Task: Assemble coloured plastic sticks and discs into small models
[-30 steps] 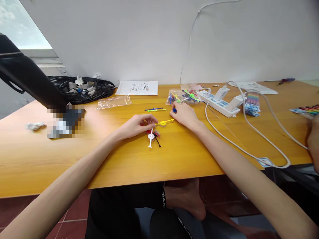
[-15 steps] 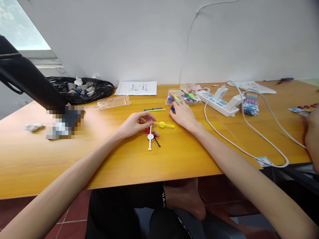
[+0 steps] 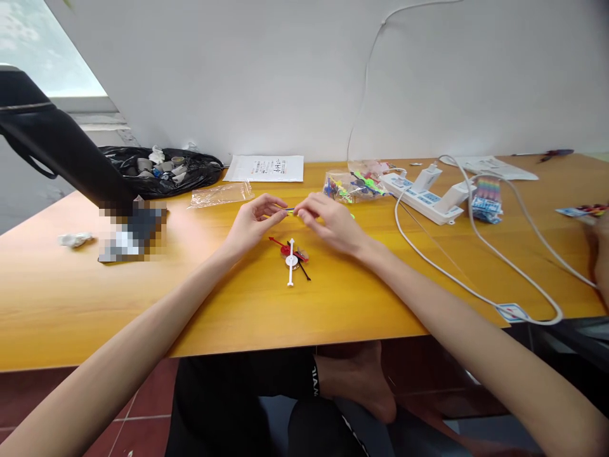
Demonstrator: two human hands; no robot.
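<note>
- The left hand (image 3: pixel 257 222) is curling, thumb near fingers; I can't tell whether it's pinching anything.
- The right hand (image 3: pixel 333 223) is curving toward it, its grip equally unclear.
- A blue sliver (image 3: pixel 290 209) is showing between them.
- The white pointer (image 3: pixel 290 274) and red pointer (image 3: pixel 276 242) are lying below, on the table (image 3: pixel 228 317).

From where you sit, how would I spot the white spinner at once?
Start at the wooden table and find the person's left hand and right hand. Look between them and the table's near edge. There, the white spinner runs almost straight toward that edge, while its neighbours, the red spinner and black arrow, slant.
</note>
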